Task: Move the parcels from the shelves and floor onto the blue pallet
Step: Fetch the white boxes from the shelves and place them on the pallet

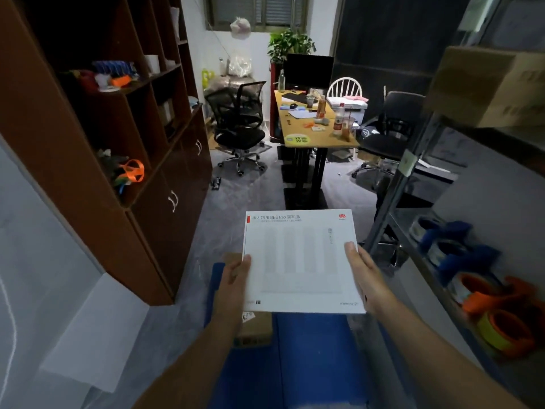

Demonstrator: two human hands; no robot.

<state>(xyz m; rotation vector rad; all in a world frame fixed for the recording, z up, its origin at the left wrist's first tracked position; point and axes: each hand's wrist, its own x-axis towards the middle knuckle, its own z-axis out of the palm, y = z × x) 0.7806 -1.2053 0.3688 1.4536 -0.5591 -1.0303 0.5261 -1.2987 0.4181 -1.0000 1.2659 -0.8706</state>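
Note:
I hold a flat white box (300,261) with red printing along its top edge, level in front of me. My left hand (233,281) grips its left edge and my right hand (364,276) grips its right edge. Below the box lies the blue pallet (309,358) on the floor. A brown cardboard parcel (256,327) rests on the pallet's left part, mostly hidden under the white box and my left arm. Another brown cardboard box (489,87) sits on the upper level of the metal shelf at the right.
A tall brown cabinet (118,160) stands at the left. The metal shelf (413,184) at the right holds tape rolls (501,323). Ahead stand a desk (312,134) and office chairs (239,125). A white sheet (97,335) lies on the floor at the left.

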